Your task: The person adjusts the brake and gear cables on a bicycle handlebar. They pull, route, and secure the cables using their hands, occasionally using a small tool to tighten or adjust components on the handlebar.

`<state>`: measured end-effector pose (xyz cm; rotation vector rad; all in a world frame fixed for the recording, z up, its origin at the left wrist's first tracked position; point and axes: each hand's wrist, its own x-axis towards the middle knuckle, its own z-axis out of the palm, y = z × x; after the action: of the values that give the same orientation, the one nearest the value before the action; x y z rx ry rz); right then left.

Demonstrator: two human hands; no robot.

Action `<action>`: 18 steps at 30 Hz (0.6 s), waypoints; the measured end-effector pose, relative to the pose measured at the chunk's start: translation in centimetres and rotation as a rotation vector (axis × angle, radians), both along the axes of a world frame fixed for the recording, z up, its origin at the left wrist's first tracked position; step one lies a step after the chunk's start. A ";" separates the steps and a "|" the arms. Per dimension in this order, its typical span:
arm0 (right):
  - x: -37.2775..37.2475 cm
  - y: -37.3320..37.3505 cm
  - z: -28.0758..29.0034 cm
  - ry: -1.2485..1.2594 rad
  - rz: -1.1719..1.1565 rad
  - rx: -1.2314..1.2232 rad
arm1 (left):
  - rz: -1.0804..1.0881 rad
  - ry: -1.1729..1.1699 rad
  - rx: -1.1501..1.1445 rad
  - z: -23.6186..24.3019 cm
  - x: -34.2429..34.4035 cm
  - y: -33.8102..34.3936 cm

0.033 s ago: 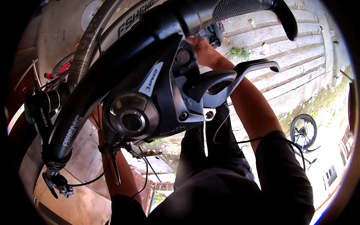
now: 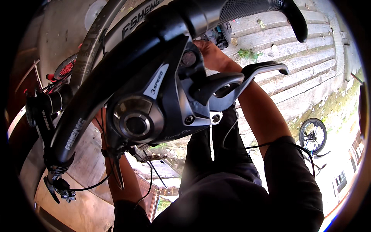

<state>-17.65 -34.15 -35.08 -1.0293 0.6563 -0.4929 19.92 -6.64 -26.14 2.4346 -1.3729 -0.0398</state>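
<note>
Shifter-brake unit [image 2: 166,104], black-silver: just below handlebar [image 2: 123,62] in view. My right hand [image 2: 210,54]: below handlebar, partly behind unit. My left hand [image 2: 99,120]: seen between handlebar and unit. Fingers mostly hidden; grasp, I cannot tell. Advisable: steady handlebar, cable [image 2: 255,146] clear of lever [image 2: 264,69].

You are holding your right hand [image 2: 212,55] partly behind the bicycle handlebar [image 2: 129,58], while the gear shifter [image 2: 168,102] is mostly hiding your left hand [image 2: 99,120]; a wheel [image 2: 313,136] is showing far right.
</note>
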 end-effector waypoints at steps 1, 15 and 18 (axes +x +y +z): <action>-0.7 0.4 0.0 -0.121 0.079 -0.012 | -0.002 -0.018 0.017 0.0 0.2 0.4; -2.0 1.8 5.2 0.185 0.130 -0.614 | 0.141 0.366 -0.023 2.2 -2.7 -4.9; -3.2 1.6 5.2 0.330 0.108 -0.871 | 0.119 0.406 -0.025 0.4 -1.4 -4.7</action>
<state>-20.87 -32.54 -29.93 -1.9889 0.6790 -0.5269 18.49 -11.33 -25.74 2.3158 -1.0410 -0.4577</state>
